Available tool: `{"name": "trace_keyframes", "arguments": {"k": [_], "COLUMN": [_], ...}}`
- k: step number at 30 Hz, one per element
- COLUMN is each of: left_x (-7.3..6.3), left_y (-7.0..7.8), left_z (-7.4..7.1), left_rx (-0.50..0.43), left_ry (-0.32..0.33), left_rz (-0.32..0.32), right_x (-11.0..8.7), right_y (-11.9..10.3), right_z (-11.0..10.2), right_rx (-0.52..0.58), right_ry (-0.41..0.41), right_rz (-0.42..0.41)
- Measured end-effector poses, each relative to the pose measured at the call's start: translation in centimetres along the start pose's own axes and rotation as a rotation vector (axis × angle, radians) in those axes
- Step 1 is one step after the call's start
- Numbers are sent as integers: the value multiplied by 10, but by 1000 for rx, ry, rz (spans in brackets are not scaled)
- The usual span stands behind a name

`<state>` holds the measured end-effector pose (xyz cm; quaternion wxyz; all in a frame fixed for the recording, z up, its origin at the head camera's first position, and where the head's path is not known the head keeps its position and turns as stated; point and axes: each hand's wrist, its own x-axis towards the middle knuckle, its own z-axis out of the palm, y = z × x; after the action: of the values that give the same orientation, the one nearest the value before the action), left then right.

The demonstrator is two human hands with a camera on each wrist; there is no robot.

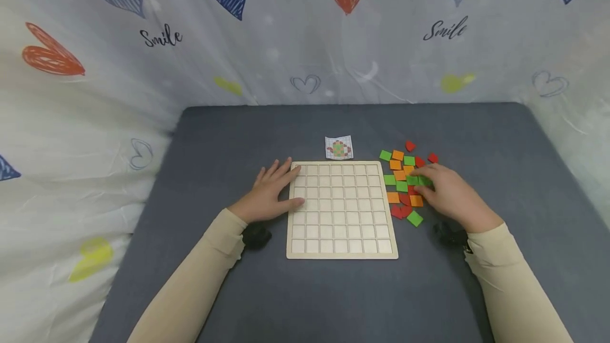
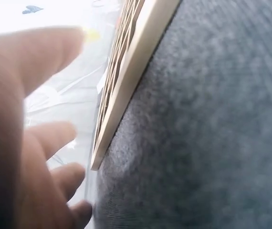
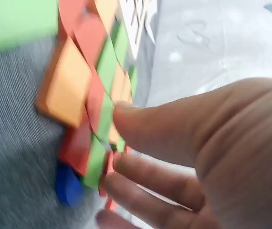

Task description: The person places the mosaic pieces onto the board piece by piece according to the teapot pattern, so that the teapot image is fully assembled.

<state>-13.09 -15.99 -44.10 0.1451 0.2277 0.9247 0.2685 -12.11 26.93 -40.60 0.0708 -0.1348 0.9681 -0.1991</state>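
Observation:
A pale wooden grid board (image 1: 343,254) lies flat in the middle of the table. My left hand (image 1: 267,192) rests at its left edge with fingers spread, thumb and fingertips reaching over the border. In the left wrist view the board's side edge (image 2: 121,95) rises beside the fingers. My right hand (image 1: 450,195) is over a cluster of small tiles to the board's right. Its thumb (image 3: 150,124) and fingers are apart around green tiles (image 1: 412,180), with no tile seen pinched. Orange tiles (image 1: 416,201) and red pieces (image 1: 396,211) lie close by. The palm hides some pieces.
Behind the board lies a small pattern card (image 1: 339,148) with a coloured grid picture. A blue piece (image 3: 69,185) shows at the cluster's edge in the right wrist view. One green tile (image 1: 415,219) lies at the near end. A printed curtain (image 1: 305,41) stands behind the table.

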Motion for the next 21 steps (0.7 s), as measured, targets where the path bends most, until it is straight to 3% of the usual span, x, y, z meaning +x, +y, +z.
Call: {"name": "trace_keyframes", "arguments": {"k": [5,12,21], "left_x": [0,-1,-1], "left_y": [-3,-4,-5], "left_z": [-1,-1,0], "left_rx": [16,20,26], "left_ry": [-38,-45,-42], "left_rz": [24,52,58], "right_x": [0,-3,-4], "right_y": [9,24,29], "right_z": [-12,-20,-20], "right_rx": [1,58,71], "right_ry": [20,-88,-164], "right_rz": [44,87,147]}}
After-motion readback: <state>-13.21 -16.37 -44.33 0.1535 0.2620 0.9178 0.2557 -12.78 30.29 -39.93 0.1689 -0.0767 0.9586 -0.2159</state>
